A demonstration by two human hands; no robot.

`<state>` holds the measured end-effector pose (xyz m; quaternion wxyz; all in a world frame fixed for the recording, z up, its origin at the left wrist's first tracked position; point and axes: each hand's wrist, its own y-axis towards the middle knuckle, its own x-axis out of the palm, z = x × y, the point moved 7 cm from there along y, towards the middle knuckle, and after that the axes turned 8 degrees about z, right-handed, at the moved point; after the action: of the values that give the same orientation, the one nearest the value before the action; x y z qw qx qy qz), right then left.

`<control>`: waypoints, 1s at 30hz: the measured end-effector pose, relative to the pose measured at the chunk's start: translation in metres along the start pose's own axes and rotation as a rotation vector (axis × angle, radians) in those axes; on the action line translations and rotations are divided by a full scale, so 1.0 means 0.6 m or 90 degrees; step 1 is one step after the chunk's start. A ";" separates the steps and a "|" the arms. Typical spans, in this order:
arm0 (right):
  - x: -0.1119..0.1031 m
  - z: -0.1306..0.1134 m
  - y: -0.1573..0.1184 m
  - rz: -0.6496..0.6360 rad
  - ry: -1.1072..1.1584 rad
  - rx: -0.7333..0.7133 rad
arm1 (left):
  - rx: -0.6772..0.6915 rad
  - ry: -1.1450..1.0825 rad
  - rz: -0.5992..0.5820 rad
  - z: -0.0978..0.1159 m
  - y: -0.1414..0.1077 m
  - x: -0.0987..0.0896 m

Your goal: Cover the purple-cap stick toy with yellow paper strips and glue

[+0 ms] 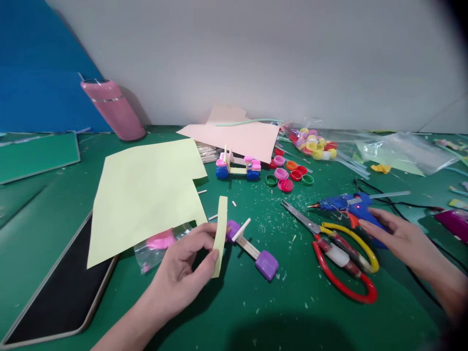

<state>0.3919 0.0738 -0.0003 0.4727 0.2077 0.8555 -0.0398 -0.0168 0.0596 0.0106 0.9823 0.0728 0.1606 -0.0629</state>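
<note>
Left grip (183, 270) above green tabletop (270, 307), wall (256, 53) behind

Soft light, dark upper-right corner

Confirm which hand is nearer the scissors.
Right. The right hand, at the glue gun, is close beside the scissors; the left hand, holding a paper strip, is farther off, leftward.

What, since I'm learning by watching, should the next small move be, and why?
Probably lift the glue gun and bring its tip towards the strip: the right hand is at the gun's handle, the gun's red light shows, and the left hand holds the strip up.
</note>
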 end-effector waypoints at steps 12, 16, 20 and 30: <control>0.096 -0.254 -0.181 -0.239 0.091 -0.348 | -0.008 -0.010 -0.002 -0.001 -0.002 0.002; 0.130 -0.285 -0.232 -0.365 0.145 -0.349 | -0.027 -0.031 0.002 -0.003 -0.001 0.002; 0.131 -0.291 -0.250 -0.335 0.149 -0.373 | -0.047 -0.063 0.004 -0.002 -0.001 0.004; 0.119 -0.307 -0.256 -0.314 0.237 -0.384 | -0.024 -0.051 0.052 0.002 -0.006 -0.013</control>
<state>0.1524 0.0055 0.0221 0.3263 -0.1468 0.9234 0.1387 -0.0243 0.0565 0.0141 0.9910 0.0580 0.1189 -0.0229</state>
